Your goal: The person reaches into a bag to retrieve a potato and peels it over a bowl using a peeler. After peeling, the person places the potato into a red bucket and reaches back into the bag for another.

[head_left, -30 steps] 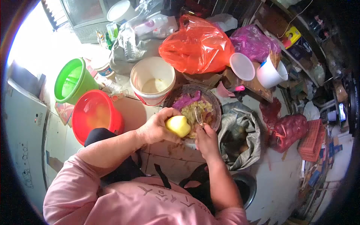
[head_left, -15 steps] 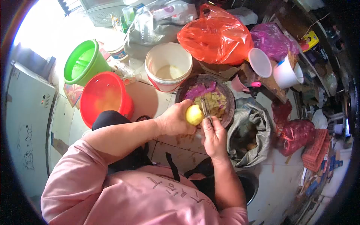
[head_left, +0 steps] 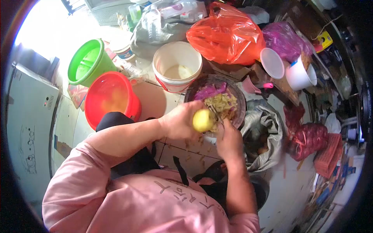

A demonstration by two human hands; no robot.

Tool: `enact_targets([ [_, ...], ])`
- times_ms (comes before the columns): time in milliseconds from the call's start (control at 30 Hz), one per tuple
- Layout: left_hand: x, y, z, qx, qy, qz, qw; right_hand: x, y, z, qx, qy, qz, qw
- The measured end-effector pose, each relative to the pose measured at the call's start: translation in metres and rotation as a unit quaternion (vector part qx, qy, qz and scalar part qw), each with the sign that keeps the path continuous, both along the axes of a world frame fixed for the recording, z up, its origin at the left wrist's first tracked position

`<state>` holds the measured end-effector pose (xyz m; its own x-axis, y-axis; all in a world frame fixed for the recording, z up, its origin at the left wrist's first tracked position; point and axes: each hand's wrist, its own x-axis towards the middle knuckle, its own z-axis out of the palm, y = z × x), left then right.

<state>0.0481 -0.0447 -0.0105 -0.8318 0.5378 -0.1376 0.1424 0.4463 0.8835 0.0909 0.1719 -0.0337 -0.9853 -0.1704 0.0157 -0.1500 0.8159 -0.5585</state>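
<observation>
A peeled yellow potato [head_left: 202, 120] is gripped in my left hand [head_left: 179, 121], above the near rim of a dark round basin [head_left: 241, 101]. My right hand [head_left: 230, 143] is closed around the handle of a peeler [head_left: 214, 115], whose metal head lies against the potato's right side. Blur and my fingers hide part of the peeler. Pale peelings [head_left: 222, 102] and a piece of purple plastic [head_left: 210, 91] lie inside the basin below.
Beyond the basin stands a white bucket [head_left: 158, 73]. A red tub [head_left: 134, 105] with water and pale lumps and a green bucket [head_left: 101, 64] are at left. A grey sack [head_left: 272, 145] stands open at right. Behind lies an orange plastic bag [head_left: 227, 37].
The peeler has come down from upright beside the potato onto its right side. My right hand has shifted slightly right. The whole view has moved a little.
</observation>
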Motion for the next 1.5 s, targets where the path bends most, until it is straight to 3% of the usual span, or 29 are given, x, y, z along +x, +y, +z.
enact_targets([
  [67, 0.011, 0.003, 0.017, 0.031, 0.002, -0.04, 0.999, -0.007, 0.018, -0.036, 0.021, -0.103, -0.071, 0.992],
  [133, 0.007, 0.001, 0.017, 0.022, -0.008, -0.026, 0.999, -0.01, 0.012, -0.026, -0.022, -0.098, -0.095, 0.99],
  [233, 0.0, -0.002, 0.004, 0.051, 0.076, 0.009, 0.996, -0.005, 0.002, -0.005, -0.076, -0.085, -0.102, 0.988],
  [300, -0.004, -0.002, -0.002, 0.072, -0.012, 0.076, 0.994, -0.001, -0.013, 0.015, -0.163, -0.018, -0.077, 0.983],
  [367, -0.005, -0.002, 0.002, 0.063, -0.019, 0.081, 0.995, 0.004, -0.02, 0.022, -0.12, 0.019, -0.032, 0.992],
  [433, -0.005, 0.0, 0.002, -0.082, -0.022, 0.097, 0.992, 0.009, -0.026, 0.021, -0.101, 0.03, -0.004, 0.994],
  [567, -0.003, 0.002, 0.005, -0.116, -0.035, 0.093, 0.988, 0.01, -0.025, 0.021, -0.042, -0.006, -0.001, 0.999],
  [700, 0.0, 0.001, -0.002, -0.053, 0.026, 0.034, 0.998, 0.003, -0.014, 0.005, -0.058, -0.015, -0.012, 0.998],
  [767, 0.007, 0.007, 0.01, 0.011, 0.066, -0.013, 0.998, -0.008, 0.003, -0.029, 0.005, -0.155, -0.108, 0.982],
  [833, 0.003, 0.007, 0.011, 0.017, 0.051, 0.021, 0.998, -0.013, 0.005, -0.028, -0.009, -0.141, -0.127, 0.982],
  [900, -0.002, 0.006, 0.015, -0.012, 0.002, 0.039, 0.999, -0.008, 0.007, -0.02, -0.117, -0.057, -0.141, 0.981],
  [933, -0.005, 0.007, 0.015, -0.012, 0.007, 0.038, 0.999, -0.009, 0.003, -0.007, -0.115, -0.071, -0.145, 0.98],
  [1033, -0.008, 0.006, 0.001, 0.058, -0.199, 0.134, 0.969, -0.001, -0.013, 0.011, -0.143, 0.036, -0.096, 0.984],
  [1167, -0.009, 0.005, -0.003, 0.164, -0.317, 0.148, 0.922, 0.014, -0.028, 0.014, -0.104, 0.074, -0.035, 0.991],
  [1267, -0.004, 0.004, -0.004, 0.154, -0.321, 0.121, 0.927, 0.006, -0.028, 0.005, -0.11, 0.084, -0.059, 0.989],
  [1300, -0.002, 0.004, -0.004, 0.15, -0.321, 0.11, 0.929, -0.003, -0.018, 0.005, -0.016, -0.091, -0.075, 0.993],
  [1367, 0.0, 0.006, 0.002, 0.244, -0.278, 0.002, 0.929, -0.008, -0.002, -0.028, -0.024, -0.092, -0.11, 0.989],
  [1433, 0.0, 0.005, 0.003, 0.236, -0.302, 0.046, 0.923, -0.008, -0.005, -0.016, -0.077, -0.053, -0.104, 0.99],
  [1500, -0.005, 0.008, -0.004, 0.219, -0.226, 0.06, 0.947, -0.005, -0.008, -0.001, -0.132, -0.019, -0.106, 0.985],
])
